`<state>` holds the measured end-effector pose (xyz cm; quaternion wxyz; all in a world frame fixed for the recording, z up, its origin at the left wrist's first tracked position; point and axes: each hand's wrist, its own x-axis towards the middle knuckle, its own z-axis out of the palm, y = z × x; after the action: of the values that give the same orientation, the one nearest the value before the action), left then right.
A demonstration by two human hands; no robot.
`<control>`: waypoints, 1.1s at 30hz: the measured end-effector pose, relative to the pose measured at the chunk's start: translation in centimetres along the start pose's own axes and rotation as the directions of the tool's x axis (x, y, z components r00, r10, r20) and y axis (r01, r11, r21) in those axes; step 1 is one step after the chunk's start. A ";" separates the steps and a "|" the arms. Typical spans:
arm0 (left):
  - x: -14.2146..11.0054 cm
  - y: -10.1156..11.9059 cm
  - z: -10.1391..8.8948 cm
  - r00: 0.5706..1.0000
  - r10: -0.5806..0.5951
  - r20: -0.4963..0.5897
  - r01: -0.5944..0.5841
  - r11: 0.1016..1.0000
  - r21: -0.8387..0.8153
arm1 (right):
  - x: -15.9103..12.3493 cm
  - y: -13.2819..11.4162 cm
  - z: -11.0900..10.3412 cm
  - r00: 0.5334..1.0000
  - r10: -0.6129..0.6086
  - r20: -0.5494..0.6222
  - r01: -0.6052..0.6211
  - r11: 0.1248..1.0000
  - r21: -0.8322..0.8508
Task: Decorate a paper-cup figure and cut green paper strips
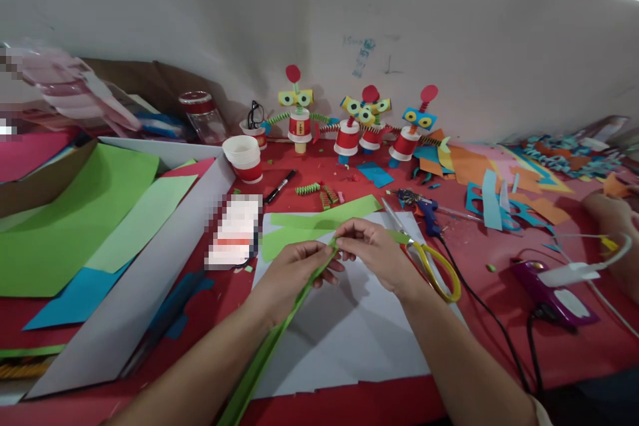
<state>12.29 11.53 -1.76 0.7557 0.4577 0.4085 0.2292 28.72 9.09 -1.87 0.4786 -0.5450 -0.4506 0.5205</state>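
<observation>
Over a white sheet [349, 339], my left hand [294, 273] pinches a long green paper strip [272, 346] close to its upper end. The strip's long tail runs down past my left forearm to the bottom edge of the view. My right hand [377, 249] is closed on the same end, fingertips against those of the left. Beyond the hands lie cut green paper pieces [324, 218]. Scissors with yellow handles [442, 273] rest just right of my right hand, blades pointing away.
Paper-cup figures [300, 126] stand along the wall. Stacked cups [243, 158], a black marker [280, 186] and folded paper springs [308, 188] lie ahead. A box of coloured paper [134, 293] is left. Rightward are a glue gun [425, 212], a purple power strip [554, 296] and another person's arm [612, 233].
</observation>
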 end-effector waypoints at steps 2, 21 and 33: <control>0.0 0.0 0.1 1.000 0.004 -0.003 -0.004 0.999 0.037 | 0.0 0.1 0.1 1.000 -0.002 -0.004 0.002 1.000 -0.023; 0.4 -0.1 0.2 0.996 -0.087 0.023 0.090 0.971 -0.220 | 0.0 0.1 0.6 0.988 0.132 0.082 -0.152 0.928 0.341; -0.3 0.3 0.8 0.992 0.046 -0.114 -0.052 0.997 -0.049 | 0.0 0.2 0.8 1.000 0.002 -0.031 0.001 0.996 0.090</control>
<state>12.78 11.07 -1.23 0.7371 0.4343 0.4332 0.2835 27.97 9.16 -2.03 0.5095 -0.5310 -0.4189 0.5319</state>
